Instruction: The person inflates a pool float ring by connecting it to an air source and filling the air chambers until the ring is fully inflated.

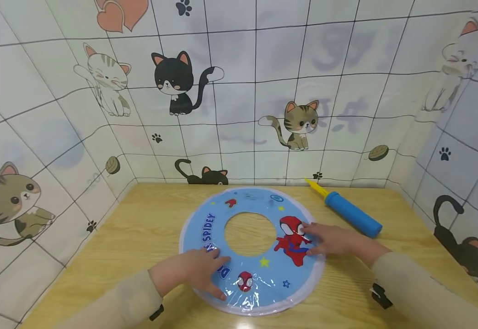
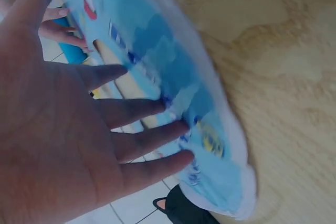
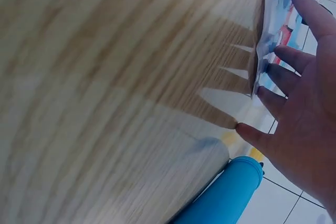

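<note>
A flat blue swim ring with Spidey prints and a pale rim lies on the wooden table, bare wood showing through its round hole. On its lower left part rests my left hand, fingers spread. My right hand lies at the ring's right edge, fingertips over the red Spidey figure. In the left wrist view the left hand has straight, parted fingers against the ring. The right wrist view has the right hand's fingers extended along the ring's edge, gripping nothing.
A blue hand pump with a yellow nozzle lies at the back right of the wooden table, beyond the right hand. Cat-printed white tiled walls close in the back and both sides.
</note>
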`<move>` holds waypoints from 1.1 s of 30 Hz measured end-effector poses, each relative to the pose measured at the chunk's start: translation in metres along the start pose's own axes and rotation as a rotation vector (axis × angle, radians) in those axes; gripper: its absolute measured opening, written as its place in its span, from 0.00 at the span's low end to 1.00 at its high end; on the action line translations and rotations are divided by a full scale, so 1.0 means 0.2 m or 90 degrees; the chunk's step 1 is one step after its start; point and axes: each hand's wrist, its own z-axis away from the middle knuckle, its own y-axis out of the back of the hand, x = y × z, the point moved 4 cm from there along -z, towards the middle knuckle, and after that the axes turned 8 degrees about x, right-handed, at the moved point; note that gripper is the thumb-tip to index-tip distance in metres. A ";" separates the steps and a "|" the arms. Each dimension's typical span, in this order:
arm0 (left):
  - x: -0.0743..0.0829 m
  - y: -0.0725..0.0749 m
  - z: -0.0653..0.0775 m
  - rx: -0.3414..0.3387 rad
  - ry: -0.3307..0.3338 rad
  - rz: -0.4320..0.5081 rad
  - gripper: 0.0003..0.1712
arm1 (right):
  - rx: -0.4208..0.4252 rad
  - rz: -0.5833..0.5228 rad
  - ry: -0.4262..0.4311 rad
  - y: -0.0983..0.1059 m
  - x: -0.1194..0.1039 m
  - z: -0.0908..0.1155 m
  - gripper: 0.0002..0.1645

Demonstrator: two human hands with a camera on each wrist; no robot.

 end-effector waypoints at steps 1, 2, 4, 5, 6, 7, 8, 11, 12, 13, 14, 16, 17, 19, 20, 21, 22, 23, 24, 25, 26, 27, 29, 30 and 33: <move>-0.01 -0.01 -0.01 0.005 0.003 0.003 0.54 | 0.001 0.006 0.000 0.00 0.00 0.01 0.51; -0.02 -0.02 -0.02 0.012 0.004 0.002 0.54 | 0.003 0.014 0.001 -0.01 0.01 0.02 0.51; -0.04 -0.04 -0.05 0.024 0.007 0.003 0.55 | 0.006 0.022 0.002 -0.01 0.00 0.05 0.48; -0.06 -0.05 -0.06 0.031 0.008 0.003 0.55 | 0.007 0.027 0.004 -0.01 0.00 0.07 0.47; -0.07 -0.05 -0.08 0.037 0.012 0.009 0.55 | 0.007 0.031 0.008 0.00 -0.01 0.10 0.46; -0.09 -0.05 -0.10 0.043 0.014 0.012 0.55 | 0.008 0.032 0.017 -0.01 -0.02 0.12 0.46; -0.10 -0.05 -0.12 0.048 0.018 0.014 0.55 | 0.009 0.032 0.023 -0.01 -0.03 0.14 0.45; -0.15 -0.05 -0.16 0.065 0.030 0.017 0.55 | 0.015 0.028 0.058 -0.02 -0.07 0.20 0.43; -0.17 -0.05 -0.18 0.070 0.036 0.020 0.55 | 0.017 0.028 0.067 -0.02 -0.08 0.22 0.43; -0.19 -0.05 -0.20 0.075 0.041 0.016 0.55 | 0.019 0.027 0.076 -0.03 -0.10 0.23 0.42; -0.20 -0.04 -0.21 0.078 0.047 0.015 0.55 | 0.020 0.023 0.083 -0.04 -0.12 0.25 0.42; -0.22 -0.03 -0.24 0.081 0.056 0.010 0.54 | 0.019 0.016 0.091 -0.05 -0.15 0.28 0.42; -0.23 -0.03 -0.25 0.080 0.060 0.010 0.54 | 0.015 0.010 0.089 -0.06 -0.17 0.29 0.41; -0.25 -0.03 -0.26 0.082 0.065 0.006 0.54 | 0.008 0.003 0.088 -0.08 -0.21 0.32 0.40; -0.26 -0.02 -0.27 0.084 0.066 0.008 0.54 | 0.002 -0.001 0.086 -0.08 -0.23 0.33 0.40; -0.26 -0.03 -0.27 0.086 0.069 0.009 0.54 | -0.002 -0.002 0.084 -0.09 -0.24 0.34 0.40; -0.27 -0.03 -0.27 0.088 0.070 0.007 0.55 | -0.009 -0.007 0.079 -0.10 -0.26 0.35 0.39; -0.28 -0.03 -0.27 0.088 0.072 0.008 0.55 | -0.014 -0.011 0.074 -0.11 -0.28 0.36 0.38; -0.29 -0.04 -0.28 0.089 0.072 0.009 0.56 | -0.018 -0.014 0.070 -0.12 -0.30 0.37 0.38; -0.30 -0.04 -0.28 0.089 0.071 0.011 0.57 | -0.021 -0.015 0.066 -0.13 -0.32 0.38 0.37; -0.30 -0.05 -0.29 0.087 0.071 0.013 0.58 | -0.025 -0.017 0.060 -0.14 -0.33 0.39 0.36; -0.31 -0.05 -0.29 0.083 0.072 0.012 0.60 | -0.026 -0.018 0.056 -0.15 -0.35 0.39 0.36; -0.31 -0.05 -0.31 0.075 0.071 0.010 0.63 | -0.028 -0.017 0.052 -0.16 -0.37 0.40 0.34; -0.32 -0.05 -0.32 0.072 0.072 0.006 0.64 | -0.030 -0.016 0.050 -0.16 -0.39 0.41 0.34; -0.32 -0.03 -0.35 0.060 0.073 -0.015 0.67 | -0.037 -0.015 0.056 -0.17 -0.42 0.42 0.34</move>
